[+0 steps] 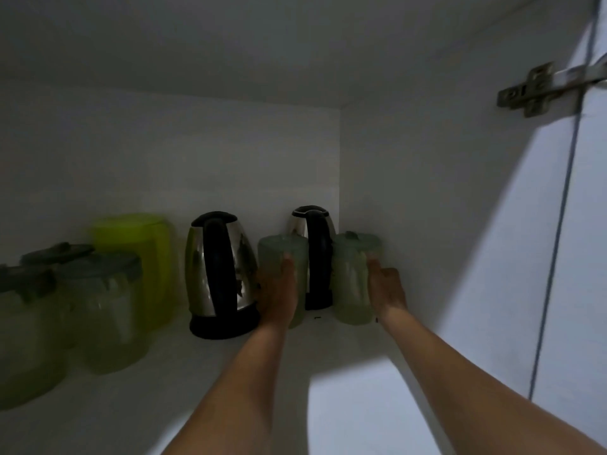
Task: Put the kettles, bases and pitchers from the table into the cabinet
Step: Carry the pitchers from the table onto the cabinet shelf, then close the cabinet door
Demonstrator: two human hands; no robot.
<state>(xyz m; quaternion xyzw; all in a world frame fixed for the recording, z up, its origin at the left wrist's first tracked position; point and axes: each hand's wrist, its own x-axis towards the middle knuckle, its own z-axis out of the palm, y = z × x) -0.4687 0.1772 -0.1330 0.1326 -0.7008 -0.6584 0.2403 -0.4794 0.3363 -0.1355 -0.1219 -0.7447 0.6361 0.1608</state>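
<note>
Both arms reach deep into a dim white cabinet. My left hand (pixel 278 290) grips a pale green pitcher (pixel 283 249) standing on the shelf (pixel 170 389). My right hand (pixel 387 287) grips a second pale green pitcher (pixel 352 280) near the right wall. Between the two pitchers, further back, stands a steel kettle (pixel 312 224) with a black handle. Another steel kettle (pixel 218 274) sits on its black base (pixel 223 325), just left of my left hand.
A bright yellow-green pitcher (pixel 138 257) and several pale pitchers with grey lids (pixel 101 307) fill the shelf's left side. The cabinet's right wall (pixel 427 224) is close to my right hand. A metal hinge (pixel 538 90) holds the open door (pixel 584 290) at the right.
</note>
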